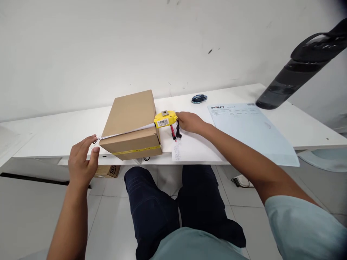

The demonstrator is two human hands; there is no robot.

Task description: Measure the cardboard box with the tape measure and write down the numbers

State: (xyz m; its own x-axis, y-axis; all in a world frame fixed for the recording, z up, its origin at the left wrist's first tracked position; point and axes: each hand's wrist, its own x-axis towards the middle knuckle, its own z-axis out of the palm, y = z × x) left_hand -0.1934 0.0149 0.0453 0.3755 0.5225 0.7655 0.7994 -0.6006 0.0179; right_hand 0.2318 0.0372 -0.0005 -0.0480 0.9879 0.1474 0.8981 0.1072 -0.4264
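A closed brown cardboard box [132, 113] with a yellow stripe low on its near side sits at the table's front edge. My right hand [191, 122] grips a yellow tape measure [170, 118] at the box's right edge, a black wrist strap hanging from it. Its pale blade [130, 130] runs leftward over the box top and ends just past the left corner. There my left hand [82, 159] has its fingertips at the blade's end, with thumb and fingers apart. A red and black pen [173, 133] lies under the tape measure's right end.
On the white table [54, 126] are a handwritten sheet [197, 150], a light blue PONY sheet [244, 130] and a small dark blue object [199, 98]. A dark bottle [295, 72] stands at the right. Below is another carton [107, 171]. A white wall backs the table.
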